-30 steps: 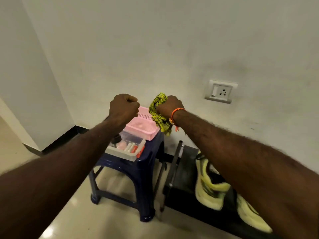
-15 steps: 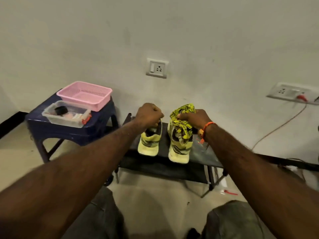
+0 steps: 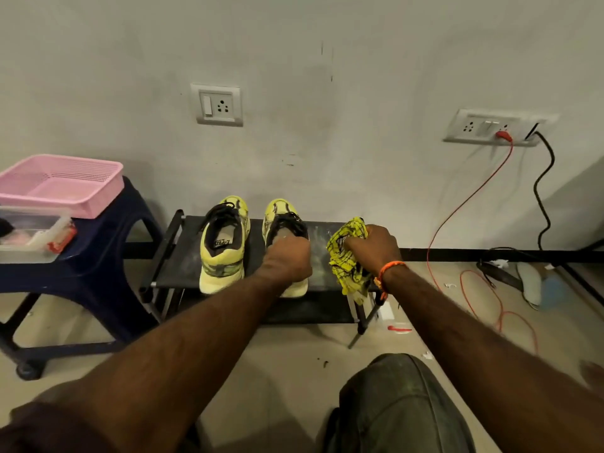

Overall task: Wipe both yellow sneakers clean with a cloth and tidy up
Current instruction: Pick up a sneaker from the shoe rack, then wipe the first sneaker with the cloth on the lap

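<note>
Two yellow sneakers side by side on a low black shoe rack against the wall, toes toward 12 o'clock. Left sneaker free-standing, untouched. Right sneaker held at the heel collar by the left hand, fingers curled over the rim. Right hand, at 3 o'clock of that shoe, closed around a bunched yellow patterned cloth, its loose end hanging past the rack's front edge; cloth just beside the held sneaker, not seen touching it.

Progress, as a judgement — early stage or between shoes. No wiping contact visible at this instant; cleanliness of either upper not discernible from this angle, though dark smudging shows on the left sneaker's heel. Likely remaining: wiping of at least the held shoe, perhaps both, then putting things away.

At 9 o'clock of the rack, a dark blue stool carrying a pink basket and a clear container of small items — plausible destinations for the cloth during tidying. Wall sockets above; red and black cables trailing at 3 o'clock.
</note>
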